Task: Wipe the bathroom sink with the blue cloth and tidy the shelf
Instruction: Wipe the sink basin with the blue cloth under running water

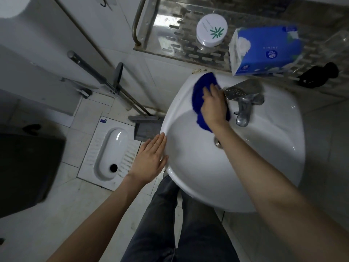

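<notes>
The white sink (264, 163) fills the middle right of the view. My right hand (214, 105) presses the blue cloth (203, 87) onto the sink's back left rim, just left of the chrome tap (243, 103); its fingers lie fairly flat over the cloth. My left hand (151, 159) rests with straight fingers against the sink's left edge. Above the sink runs a slotted metal shelf (170, 35). On it stand a round white jar (211, 30) with a green logo and a blue tissue pack (264, 52).
A small black object (319, 74) lies at the shelf's right end. Left of the sink, a squat toilet (111, 148) is set in the tiled floor, with grey long-handled cleaning tools (113, 86) leaning on the wall. A dark bin (28, 171) stands far left.
</notes>
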